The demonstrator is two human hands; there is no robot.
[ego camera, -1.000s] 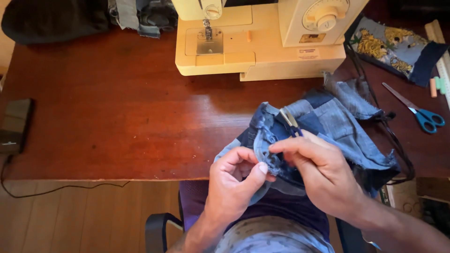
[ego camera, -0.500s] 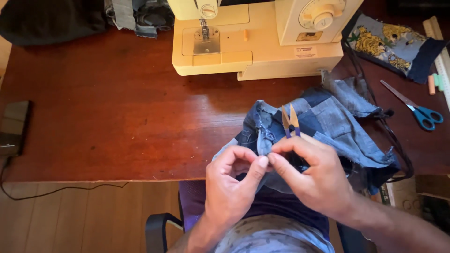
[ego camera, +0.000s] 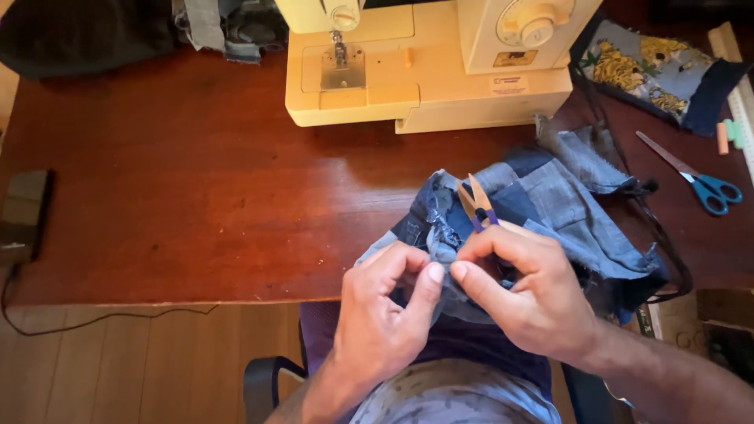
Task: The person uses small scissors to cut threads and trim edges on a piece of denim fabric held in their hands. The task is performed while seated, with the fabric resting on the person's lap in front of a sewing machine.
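Observation:
A patchwork piece of blue denim fabric lies at the near edge of the wooden table and hangs over it. My left hand pinches the frayed edge of the fabric between thumb and forefinger. My right hand pinches the same edge right beside it, fingertips almost touching, and also holds small thread snips whose blades point up and away from me.
A cream sewing machine stands at the back of the table. Blue-handled scissors lie at the right, near a patterned cloth. Dark fabric is piled at the back left. A dark flat object lies at the left edge. A black cord runs by the denim.
Both hands have drawn closer together on the fabric edge. The snips in my right hand have tilted up into plain view. The view has shifted slightly.

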